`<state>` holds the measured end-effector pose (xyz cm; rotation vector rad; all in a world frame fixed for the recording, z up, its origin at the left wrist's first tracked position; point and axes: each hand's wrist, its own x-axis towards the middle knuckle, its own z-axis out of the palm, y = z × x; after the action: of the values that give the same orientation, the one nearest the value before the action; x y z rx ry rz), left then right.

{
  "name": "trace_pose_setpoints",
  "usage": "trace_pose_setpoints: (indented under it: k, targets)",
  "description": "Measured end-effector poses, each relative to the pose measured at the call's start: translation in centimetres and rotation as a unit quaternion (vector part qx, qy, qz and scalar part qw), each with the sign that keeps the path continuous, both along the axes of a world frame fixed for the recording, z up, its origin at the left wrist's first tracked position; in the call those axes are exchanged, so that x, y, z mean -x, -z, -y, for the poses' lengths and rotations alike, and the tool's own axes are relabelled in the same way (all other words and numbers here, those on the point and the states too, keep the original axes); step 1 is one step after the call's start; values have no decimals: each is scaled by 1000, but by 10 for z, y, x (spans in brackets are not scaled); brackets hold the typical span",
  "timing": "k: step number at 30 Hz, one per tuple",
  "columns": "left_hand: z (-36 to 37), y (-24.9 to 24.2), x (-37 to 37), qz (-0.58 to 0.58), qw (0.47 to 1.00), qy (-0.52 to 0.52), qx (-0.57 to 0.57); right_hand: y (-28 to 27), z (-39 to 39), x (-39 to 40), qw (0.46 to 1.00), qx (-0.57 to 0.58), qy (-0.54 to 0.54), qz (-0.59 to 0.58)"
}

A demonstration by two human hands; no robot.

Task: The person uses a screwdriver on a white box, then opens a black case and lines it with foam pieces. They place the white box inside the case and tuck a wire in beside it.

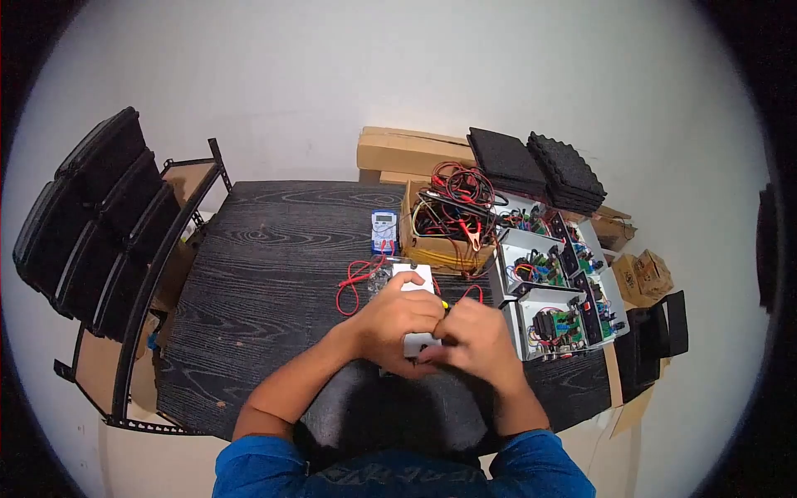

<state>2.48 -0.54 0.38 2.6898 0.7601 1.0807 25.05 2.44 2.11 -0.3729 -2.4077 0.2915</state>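
My left hand [400,322] is wrapped round a small white box-like case [422,272] in front of my body. Most of the case is covered by my fingers, and a dark round spot shows on its lower face. Against its right side my right hand [476,339] is closed, fingers curled in a pinch. A small yellow tip [445,305] peeks out between the hands; what it belongs to is hidden. Just beyond lie a blue digital multimeter [384,231] and its red test leads [350,286].
A cardboard box [448,256] of tangled cables and clips stands behind the hands. To the right, several open white cases [531,266] show circuit boards and wires. Black foam sheets [566,172] lie at the back right. A shelf [158,307] with black bins borders the table's left.
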Motion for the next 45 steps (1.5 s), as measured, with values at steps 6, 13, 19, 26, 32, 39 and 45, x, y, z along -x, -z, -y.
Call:
trace_pose_setpoints:
  k: [6,13,19,26,32,39,45]
  targets:
    - [1,2,0,-14,1000,7,19,32,-62,11,952,200,231,18]
    - [-2,7,1,-48,998,28,2,131,-106,7,890,118,312,310]
    - [-2,8,-1,-48,998,39,13,121,-111,1,913,137,286,257]
    - [0,7,-2,-43,999,28,7,20,-83,-21,947,217,158,-176]
    - [-1,9,-3,-20,999,30,5,-35,-16,-20,825,298,-146,-458]
    - [-1,4,-3,-45,998,33,14,-32,4,-5,848,331,-150,-385]
    - [-1,-1,-6,-12,999,26,-22,-25,4,3,844,340,-160,-383]
